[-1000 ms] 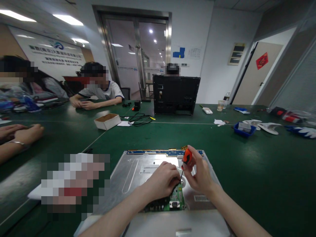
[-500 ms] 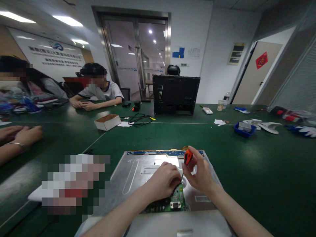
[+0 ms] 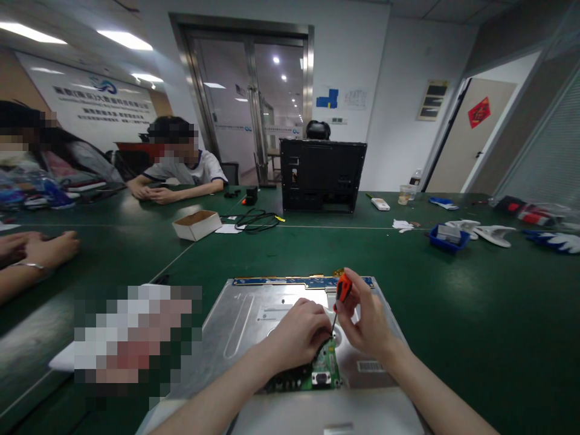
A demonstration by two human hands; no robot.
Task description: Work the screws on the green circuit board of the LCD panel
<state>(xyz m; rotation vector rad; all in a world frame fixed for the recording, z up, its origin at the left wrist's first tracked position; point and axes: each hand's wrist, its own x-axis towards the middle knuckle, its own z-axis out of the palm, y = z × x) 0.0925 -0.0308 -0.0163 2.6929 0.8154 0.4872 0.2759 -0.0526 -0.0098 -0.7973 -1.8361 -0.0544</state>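
Note:
A silver metal panel lies flat on the green table in front of me, with a blue strip board along its far edge and a green circuit board near its close edge. My right hand is closed on an orange-handled screwdriver, its thin shaft slanting down onto the green board. My left hand is curled with its fingertips pinched beside the shaft's tip, resting on the panel. What those fingertips hold is hidden.
A black computer case stands mid-table with a person behind it. A small cardboard box and black cable lie to the left, a blue tray and gloves to the right. Other people sit at the left; someone's hands rest on the table.
My right hand and the screwdriver handle shifted only slightly, turning a little in place. My left hand stays at the shaft's tip.

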